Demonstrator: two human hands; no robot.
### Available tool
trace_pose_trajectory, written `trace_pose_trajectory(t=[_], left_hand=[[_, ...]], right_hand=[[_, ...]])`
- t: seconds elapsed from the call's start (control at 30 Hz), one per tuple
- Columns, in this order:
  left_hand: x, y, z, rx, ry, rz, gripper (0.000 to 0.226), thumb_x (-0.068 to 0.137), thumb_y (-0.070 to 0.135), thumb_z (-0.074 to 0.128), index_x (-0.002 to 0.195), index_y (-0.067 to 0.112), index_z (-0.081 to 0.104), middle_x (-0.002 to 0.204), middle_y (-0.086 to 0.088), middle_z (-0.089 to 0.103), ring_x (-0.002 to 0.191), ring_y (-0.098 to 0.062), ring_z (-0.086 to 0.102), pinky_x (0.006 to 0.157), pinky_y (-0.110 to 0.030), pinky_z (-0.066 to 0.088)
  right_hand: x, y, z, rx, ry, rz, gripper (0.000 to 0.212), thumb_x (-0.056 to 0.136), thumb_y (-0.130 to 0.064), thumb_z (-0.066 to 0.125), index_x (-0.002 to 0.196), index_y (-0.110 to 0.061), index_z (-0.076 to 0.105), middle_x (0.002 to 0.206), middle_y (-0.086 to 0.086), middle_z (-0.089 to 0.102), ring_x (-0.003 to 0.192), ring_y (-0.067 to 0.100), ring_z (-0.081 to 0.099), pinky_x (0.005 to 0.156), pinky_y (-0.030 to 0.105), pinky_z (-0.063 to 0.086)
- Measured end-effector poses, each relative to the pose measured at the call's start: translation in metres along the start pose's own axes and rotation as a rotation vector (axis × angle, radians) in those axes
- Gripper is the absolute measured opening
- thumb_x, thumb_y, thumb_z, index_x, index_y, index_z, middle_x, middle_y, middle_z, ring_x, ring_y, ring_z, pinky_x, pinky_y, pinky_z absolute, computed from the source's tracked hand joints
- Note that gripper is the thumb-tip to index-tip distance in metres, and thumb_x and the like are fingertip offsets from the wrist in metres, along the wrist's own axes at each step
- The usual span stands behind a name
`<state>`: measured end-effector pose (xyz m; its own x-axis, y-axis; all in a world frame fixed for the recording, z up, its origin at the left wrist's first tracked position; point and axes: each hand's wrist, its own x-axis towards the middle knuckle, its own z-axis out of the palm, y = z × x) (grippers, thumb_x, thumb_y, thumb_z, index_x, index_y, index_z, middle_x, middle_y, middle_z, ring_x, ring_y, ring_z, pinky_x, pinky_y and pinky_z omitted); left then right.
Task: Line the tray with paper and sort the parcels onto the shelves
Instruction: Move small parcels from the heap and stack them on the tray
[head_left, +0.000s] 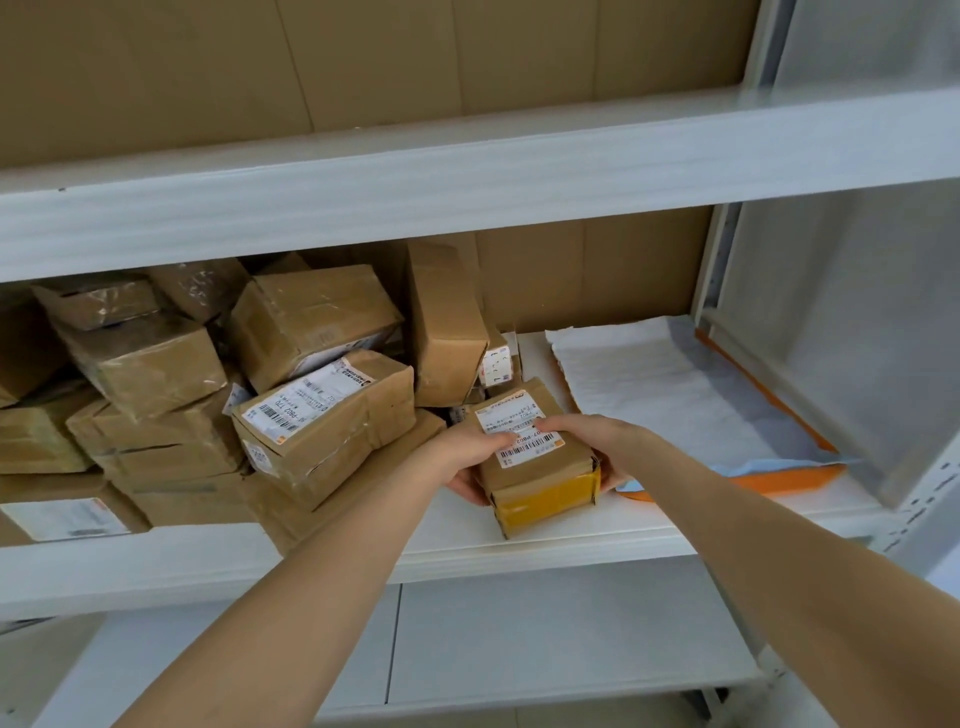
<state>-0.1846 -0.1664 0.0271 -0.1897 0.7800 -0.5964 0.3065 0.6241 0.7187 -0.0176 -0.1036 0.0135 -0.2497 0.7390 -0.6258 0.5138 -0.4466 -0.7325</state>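
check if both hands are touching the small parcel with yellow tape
Touching. The head view shows the left hand and the right hand gripping the parcel from either side, thumbs pressed on its top.

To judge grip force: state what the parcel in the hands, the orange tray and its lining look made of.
Parcel: brown cardboard, matte, creased edges; near end wrapped in glossy yellowish tape; white paper label. Tray: smooth, evenly orange rim, probably plastic. Lining: white paper, matte and wrinkled; a bluish sheet shows under it, material unclear.
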Motion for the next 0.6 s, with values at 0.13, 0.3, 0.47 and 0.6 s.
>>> trace_pose_trajectory(t=[0.13, 0.3, 0.47, 0.6], left_hand=[[-0.005, 0.009, 0.007, 0.058, -0.005, 0.019, 0.053, 0.092, 0.046, 0.058, 0.131, 0.011, 0.049, 0.119, -0.022, 0.064, 0.095, -0.036, 0.069, 0.075, -0.042, 0.059], [-0.011, 0.036, 0.023, 0.106, 0.069, 0.180, 0.059, 0.090, 0.057, 0.051, 0.128, 0.011, 0.051, 0.109, -0.019, 0.068, 0.077, -0.028, 0.072, 0.069, -0.036, 0.061], [-0.006, 0.071, 0.043, 0.121, 0.212, 0.306, 0.077, 0.085, 0.071, 0.042, 0.133, 0.010, 0.044, 0.128, -0.010, 0.058, 0.104, -0.028, 0.064, 0.085, -0.040, 0.057], [-0.005, 0.090, 0.054, 0.012, 0.214, 0.288, 0.086, 0.081, 0.074, 0.046, 0.142, 0.014, 0.035, 0.140, -0.010, 0.046, 0.120, -0.031, 0.051, 0.094, -0.045, 0.050]], right_hand=[[-0.010, 0.001, -0.020, 0.036, 0.008, -0.008, 0.058, 0.075, -0.055, 0.074, 0.116, -0.020, 0.055, 0.109, 0.011, 0.069, 0.102, 0.030, 0.066, 0.096, 0.046, 0.051], [-0.023, 0.002, -0.057, 0.204, 0.120, -0.033, 0.057, 0.072, -0.055, 0.076, 0.111, -0.018, 0.056, 0.106, 0.012, 0.070, 0.097, 0.030, 0.066, 0.088, 0.044, 0.055], [-0.034, -0.004, -0.072, 0.513, 0.229, -0.120, 0.052, 0.080, -0.050, 0.071, 0.118, -0.017, 0.054, 0.099, 0.009, 0.064, 0.086, 0.024, 0.062, 0.081, 0.040, 0.052], [-0.035, -0.010, -0.079, 0.685, 0.248, -0.191, 0.050, 0.084, -0.040, 0.072, 0.119, -0.017, 0.044, 0.095, 0.008, 0.055, 0.082, 0.025, 0.056, 0.078, 0.046, 0.050]])
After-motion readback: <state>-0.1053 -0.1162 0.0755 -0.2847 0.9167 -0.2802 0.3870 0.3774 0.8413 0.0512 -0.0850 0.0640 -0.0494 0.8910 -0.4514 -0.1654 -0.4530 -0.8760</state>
